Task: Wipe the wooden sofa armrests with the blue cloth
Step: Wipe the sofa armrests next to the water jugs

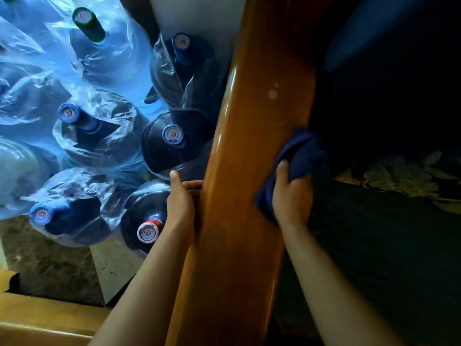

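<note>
Far left: a cluster of water jugs [82,136] standing on the floor, seen from above, most wrapped in clear plastic bags [32,78]. Caps vary — one green cap [88,23] near the top, several blue caps, one red cap [149,232] on the jug nearest the armrest. Below the jugs, a patch of speckled stone floor [50,268], and a pale wooden edge [45,318] at bottom left.

Left hand [180,208]: set against the outer left side of the armrest, thumb pointing up and away, fingers curled round the edge and out of sight behind the wood. It grips the armrest; forearm comes up from bottom centre.

Centre: the armrest [239,196] — a broad, glossy orange-brown wooden rail running from the bottom of the view up to the top, slightly tilted right. Bright glare streak along its left shoulder; two pale spots [273,92] on the upper surface.

Right hand [291,196]: at the inner right edge of the armrest, fingers closed round a bunched blue cloth [303,153]. Cloth wads up above and below the hand, touching the armrest's right side, roughly halfway along the visible rail. The thumb lies on top of the cloth.

Right: dark sofa seat [374,245], very dim, with a pale floral-patterned cushion [399,178] just visible beyond the cloth.
</note>
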Motion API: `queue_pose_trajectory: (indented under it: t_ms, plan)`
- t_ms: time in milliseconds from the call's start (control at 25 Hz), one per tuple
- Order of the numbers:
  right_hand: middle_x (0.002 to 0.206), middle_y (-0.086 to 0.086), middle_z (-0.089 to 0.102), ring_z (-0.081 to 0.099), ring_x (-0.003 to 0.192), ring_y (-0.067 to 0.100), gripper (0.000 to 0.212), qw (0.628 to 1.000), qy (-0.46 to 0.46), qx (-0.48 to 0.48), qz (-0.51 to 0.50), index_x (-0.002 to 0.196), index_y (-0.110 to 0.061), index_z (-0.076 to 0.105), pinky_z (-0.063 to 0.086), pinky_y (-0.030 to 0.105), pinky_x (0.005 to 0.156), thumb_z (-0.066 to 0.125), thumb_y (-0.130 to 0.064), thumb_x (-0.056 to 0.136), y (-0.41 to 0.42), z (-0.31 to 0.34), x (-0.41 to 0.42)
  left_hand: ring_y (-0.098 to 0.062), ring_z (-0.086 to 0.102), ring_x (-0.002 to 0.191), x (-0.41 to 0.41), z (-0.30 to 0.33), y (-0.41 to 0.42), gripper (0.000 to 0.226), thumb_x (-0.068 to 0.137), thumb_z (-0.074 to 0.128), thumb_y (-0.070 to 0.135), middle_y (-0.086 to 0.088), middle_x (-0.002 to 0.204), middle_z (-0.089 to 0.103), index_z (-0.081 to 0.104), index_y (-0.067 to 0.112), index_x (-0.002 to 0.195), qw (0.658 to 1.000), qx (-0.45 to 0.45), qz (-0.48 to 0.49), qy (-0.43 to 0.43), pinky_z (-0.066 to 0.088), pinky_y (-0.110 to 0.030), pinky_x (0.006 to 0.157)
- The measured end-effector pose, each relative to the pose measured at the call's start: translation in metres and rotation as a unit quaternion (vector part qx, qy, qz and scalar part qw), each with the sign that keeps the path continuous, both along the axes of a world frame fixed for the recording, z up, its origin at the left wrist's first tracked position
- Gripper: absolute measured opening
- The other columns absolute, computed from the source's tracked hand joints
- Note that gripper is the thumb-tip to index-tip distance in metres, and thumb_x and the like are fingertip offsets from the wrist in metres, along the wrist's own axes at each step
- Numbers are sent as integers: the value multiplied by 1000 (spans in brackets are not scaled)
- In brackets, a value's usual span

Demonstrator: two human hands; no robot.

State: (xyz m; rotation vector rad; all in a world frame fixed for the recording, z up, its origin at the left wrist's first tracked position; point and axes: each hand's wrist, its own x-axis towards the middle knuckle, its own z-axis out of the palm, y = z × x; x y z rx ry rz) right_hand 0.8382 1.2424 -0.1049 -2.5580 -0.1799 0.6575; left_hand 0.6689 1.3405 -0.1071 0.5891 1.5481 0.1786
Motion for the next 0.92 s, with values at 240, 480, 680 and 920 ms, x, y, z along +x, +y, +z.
queue_pose_trajectory:
  t_ms: [240, 480, 680, 920]
  plan:
    - [171, 21, -2, -4, 158, 44, 118, 896, -195, -86, 389, 164, -11, 5, -1, 56, 127, 34, -90, 80, 42, 2, -38, -34, 68, 86, 12, -8, 18, 81, 101, 21, 68, -12, 75, 77, 74, 8, 87, 1000, 2, 19, -4, 54, -44, 82]
    - [173, 12, 5, 0, 159, 40, 91, 843, -245, -94, 469, 163, -19, 22, 6, 54, 128, 54, -56, 87, 195, 0, 52, -41, 70, 102, 12, -1, 24, 87, 99, 18, 72, -21, 98, 78, 76, 7, 99, 1000, 22, -20, -7, 51, -57, 98]
    - [174, 11, 4, 0, 159, 35, 92, 847, -244, -69, 468, 165, -19, 13, 3, 53, 129, 45, -64, 91, 130, 5, 25, -40, 69, 104, 20, 6, 25, 84, 100, 19, 70, -22, 102, 76, 74, 6, 101, 999, 30, -29, -4, 50, -58, 101]
    - [165, 23, 26, 40, 143, 46, 135, 980, -109, -126, 104, 162, -9, 8, 41, 51, 109, 46, -96, 66, 69, 2, 29, -34, 70, 98, 31, -3, 34, 84, 99, 19, 72, -19, 100, 77, 74, 9, 99, 999, 37, -30, 0, 53, -48, 89]
